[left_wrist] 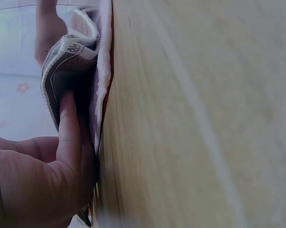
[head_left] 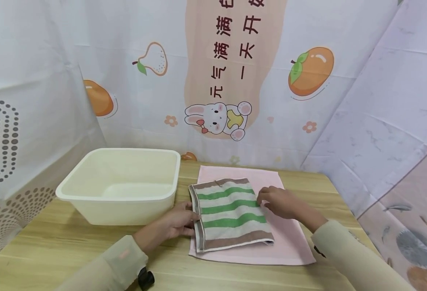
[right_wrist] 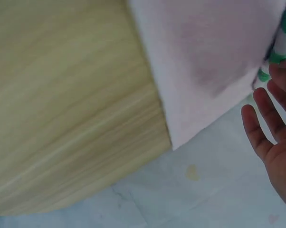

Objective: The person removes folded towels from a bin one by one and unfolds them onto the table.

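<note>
A striped towel (head_left: 231,214) in green, white and brown lies in layers on a pink cloth (head_left: 289,238). My left hand (head_left: 178,220) grips its left edge, thumb on top and fingers underneath. In the left wrist view, fingers (left_wrist: 69,137) reach under the raised edge of the striped towel (left_wrist: 62,61), above the pink cloth. My right hand (head_left: 280,202) is at the towel's right edge, fingers loosely bent. The right wrist view shows its fingers (right_wrist: 264,114) spread, with thumb and forefinger close to the towel's edge; a firm hold is not visible.
A cream plastic basin (head_left: 122,198) stands on the wooden table (head_left: 35,250), left of the cloths. Behind the table hangs a white printed curtain (head_left: 126,101) with fruit and a rabbit. More printed sheets (head_left: 398,121) hang at the right side.
</note>
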{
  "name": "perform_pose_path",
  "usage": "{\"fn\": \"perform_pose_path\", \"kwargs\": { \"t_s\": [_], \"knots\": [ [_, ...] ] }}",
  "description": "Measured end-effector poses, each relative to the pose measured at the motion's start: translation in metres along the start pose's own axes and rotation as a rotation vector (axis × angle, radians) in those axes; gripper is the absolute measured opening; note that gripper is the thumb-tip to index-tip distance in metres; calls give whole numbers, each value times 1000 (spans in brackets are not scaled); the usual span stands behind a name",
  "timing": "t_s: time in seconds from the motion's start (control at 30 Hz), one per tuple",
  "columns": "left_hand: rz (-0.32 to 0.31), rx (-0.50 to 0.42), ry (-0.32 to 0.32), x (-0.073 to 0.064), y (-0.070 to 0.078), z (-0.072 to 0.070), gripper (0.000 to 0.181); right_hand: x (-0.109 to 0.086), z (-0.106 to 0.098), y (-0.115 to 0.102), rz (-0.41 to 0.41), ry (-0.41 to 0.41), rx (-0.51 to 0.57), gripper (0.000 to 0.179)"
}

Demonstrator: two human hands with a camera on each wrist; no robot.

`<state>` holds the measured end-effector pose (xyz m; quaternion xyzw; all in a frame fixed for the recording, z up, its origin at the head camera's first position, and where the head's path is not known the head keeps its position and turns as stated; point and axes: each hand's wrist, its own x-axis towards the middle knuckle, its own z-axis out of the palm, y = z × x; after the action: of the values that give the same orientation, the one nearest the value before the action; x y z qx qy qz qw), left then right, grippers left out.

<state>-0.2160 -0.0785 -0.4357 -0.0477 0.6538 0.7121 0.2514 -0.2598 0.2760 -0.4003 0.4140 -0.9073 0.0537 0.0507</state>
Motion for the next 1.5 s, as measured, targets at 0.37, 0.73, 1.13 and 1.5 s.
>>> {"fn": "perform_pose_path", "kwargs": {
  "t_s": [0.37, 0.73, 1.13, 1.5],
  "knots": [
    [-34, 41, -74, -10, 3, 2, 36, 0, 9, -7, 418, -39, 548, 40],
    [-24, -4, -229, -22, 6, 6, 78, -3, 5, -23, 845, -173, 1136, 78],
    [11, -64, -167, -25, 16, 3, 84, -14, -9, -29, 787, -44, 1386, 72],
    [-38, 115, -65, -33, 0, -9, 58, -29, 5, -44, 824, -137, 1332, 70]
  ]
}}
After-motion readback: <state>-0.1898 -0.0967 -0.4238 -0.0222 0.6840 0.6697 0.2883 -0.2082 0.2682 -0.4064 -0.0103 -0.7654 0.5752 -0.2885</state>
